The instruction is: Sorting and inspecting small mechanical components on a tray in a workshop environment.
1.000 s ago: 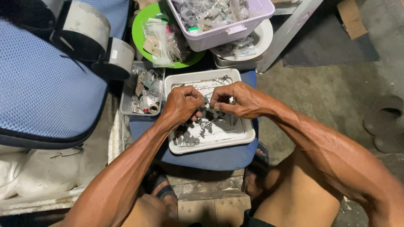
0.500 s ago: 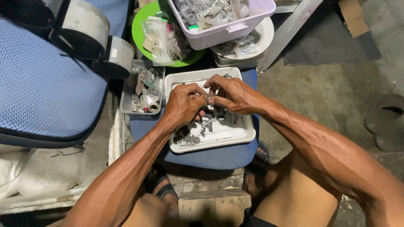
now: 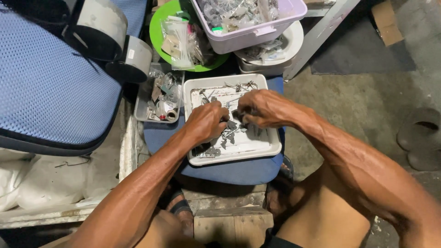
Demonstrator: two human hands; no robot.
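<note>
Over the middle of a white tray (image 3: 271, 146), both hands met above a scatter of small metal parts (image 3: 229, 135). The left hand (image 3: 206, 121) was curled into a loose fist, knuckles up, its fingertips turned down among the parts. The right hand (image 3: 262, 108) came in from the right, fingers bent and pinched together close to the left fingertips. Whatever sat between the two hands was hidden by the fingers, so it could not be told which piece either hand gripped, or whether it gripped one at all.

The tray rested on a blue cushion (image 3: 229, 172), which lay on a wooden stool (image 3: 229, 220) between the person's knees. More of the metal parts lay along the far edge of the tray and near its front left corner.

Just left of the white tray stood a smaller grey tray (image 3: 141, 110) filled with mixed small items. Behind both trays sat a green bowl (image 3: 158, 27) holding clear plastic bags (image 3: 181, 43), and to its right a lilac plastic basket (image 3: 257, 34) of bagged pieces stood on a white basin (image 3: 294, 46). A blue mesh chair seat (image 3: 46, 87) filled the left side of the view. A dark sandal (image 3: 422, 138) lay on the concrete floor (image 3: 358, 101) at the right.
</note>
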